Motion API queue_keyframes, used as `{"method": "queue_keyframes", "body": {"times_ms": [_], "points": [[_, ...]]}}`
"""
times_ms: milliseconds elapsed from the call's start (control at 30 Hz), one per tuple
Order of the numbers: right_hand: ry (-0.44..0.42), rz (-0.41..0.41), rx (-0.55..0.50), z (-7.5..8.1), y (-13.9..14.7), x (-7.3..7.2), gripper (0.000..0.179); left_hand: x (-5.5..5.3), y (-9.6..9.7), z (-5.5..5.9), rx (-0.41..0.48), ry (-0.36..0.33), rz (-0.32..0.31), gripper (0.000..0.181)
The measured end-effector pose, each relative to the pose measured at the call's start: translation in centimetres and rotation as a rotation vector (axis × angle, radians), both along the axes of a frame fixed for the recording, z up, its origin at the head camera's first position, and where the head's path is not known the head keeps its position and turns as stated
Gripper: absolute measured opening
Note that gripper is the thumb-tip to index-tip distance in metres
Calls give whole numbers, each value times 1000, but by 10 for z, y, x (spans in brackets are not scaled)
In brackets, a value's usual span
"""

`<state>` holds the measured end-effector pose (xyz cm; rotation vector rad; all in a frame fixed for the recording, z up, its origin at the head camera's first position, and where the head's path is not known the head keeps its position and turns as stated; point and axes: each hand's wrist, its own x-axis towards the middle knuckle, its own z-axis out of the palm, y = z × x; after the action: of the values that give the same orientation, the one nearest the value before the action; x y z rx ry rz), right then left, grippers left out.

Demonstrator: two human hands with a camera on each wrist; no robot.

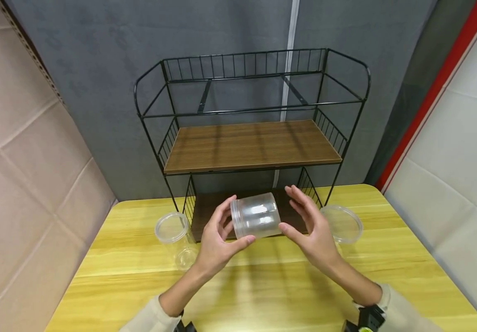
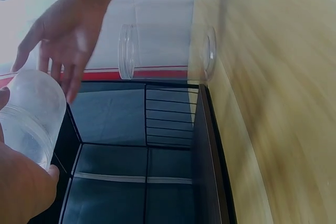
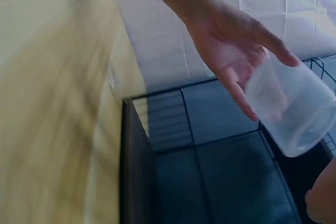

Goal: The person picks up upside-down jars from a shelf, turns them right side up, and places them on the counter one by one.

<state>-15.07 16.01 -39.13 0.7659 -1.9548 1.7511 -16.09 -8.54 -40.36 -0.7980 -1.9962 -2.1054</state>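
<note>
A clear plastic jar [image 1: 257, 215] lies on its side in the air, in front of the rack. My left hand [image 1: 220, 235] grips its ringed end, thumb below and fingers behind. To the right, my right hand [image 1: 311, 230] has its fingers spread and its thumb tip right at the jar's base. In the left wrist view the right hand [image 2: 73, 35] shows beyond the jar [image 2: 37, 103], fingers extended. The right wrist view has the left hand [image 3: 226, 45] around the jar [image 3: 291, 103].
A black wire rack [image 1: 253, 110] with brown wooden shelves [image 1: 255, 145] stands on the yellow wood-grain table [image 1: 139, 286]. One clear jar [image 1: 174, 235] stands by its left front, another clear jar [image 1: 342, 223] by its right. Grey cloth [image 1: 97, 69] hangs behind.
</note>
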Motion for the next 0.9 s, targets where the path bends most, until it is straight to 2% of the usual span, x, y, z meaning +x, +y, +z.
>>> {"method": "queue_keyframes", "body": {"times_ms": [167,367,433,600,800,900], "points": [[128,-178,38,18,18,-2,92,-2,-4,0,-55,38,16,93],[264,-331,-1,38,46,-14,93,-6,-11,-2,-151,55,61,96],[281,-380,5,43,56,-19,93,-7,-14,-2,-189,59,78,96],[223,-462,89,57,77,-31,99,-9,-21,-4,-290,67,106,97],[66,-461,209,70,91,-44,107,-10,-26,-7,-389,94,117,98],[14,-452,245,74,94,-51,109,-10,-26,-8,-453,115,135,98]]}}
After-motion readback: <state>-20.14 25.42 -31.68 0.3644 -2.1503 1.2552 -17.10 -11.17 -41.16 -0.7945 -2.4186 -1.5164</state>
